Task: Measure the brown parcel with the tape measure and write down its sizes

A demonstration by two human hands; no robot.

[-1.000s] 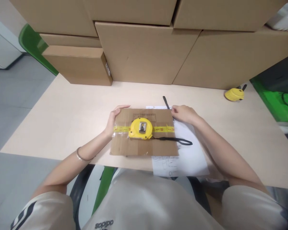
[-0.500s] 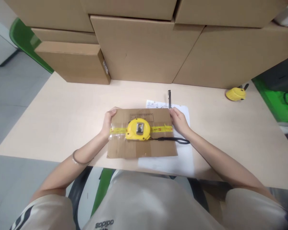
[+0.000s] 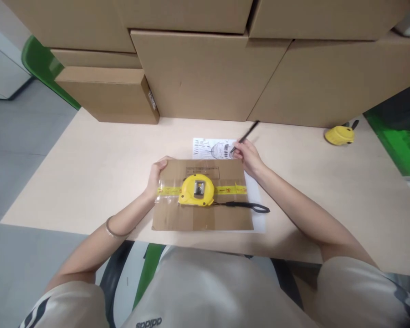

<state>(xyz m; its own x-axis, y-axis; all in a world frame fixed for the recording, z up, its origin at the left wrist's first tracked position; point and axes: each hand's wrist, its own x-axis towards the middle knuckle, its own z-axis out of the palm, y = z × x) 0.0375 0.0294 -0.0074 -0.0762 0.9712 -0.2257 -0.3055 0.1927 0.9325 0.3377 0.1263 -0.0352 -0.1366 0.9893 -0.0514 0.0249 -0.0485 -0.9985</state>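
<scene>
My left hand [image 3: 158, 175] grips the left edge of a flat cardboard box [image 3: 198, 218] with yellow tape across its top. On the box lies a yellow tape measure [image 3: 196, 189], its black wrist strap [image 3: 248, 206] stretching past the right edge. Just beyond the box's far right corner, my right hand [image 3: 248, 157] has its fingers closed round a black pen [image 3: 248, 133]. The pen's lower end is at a sheet of paper [image 3: 203, 148] with dark pen strokes on it. The box covers much of that paper.
Large cardboard boxes [image 3: 205, 77] are stacked along the table's far side. A smaller box [image 3: 105, 98] stands at the back left. Another yellow tape measure [image 3: 340, 135] sits at the back right of the pale table [image 3: 314, 182]. A green chair [image 3: 37, 59] is beyond the left corner.
My right hand has let go of the box, moved up a little and taken hold of the pen, which is now slanted. The paper has shifted left. My left hand stays on the box.
</scene>
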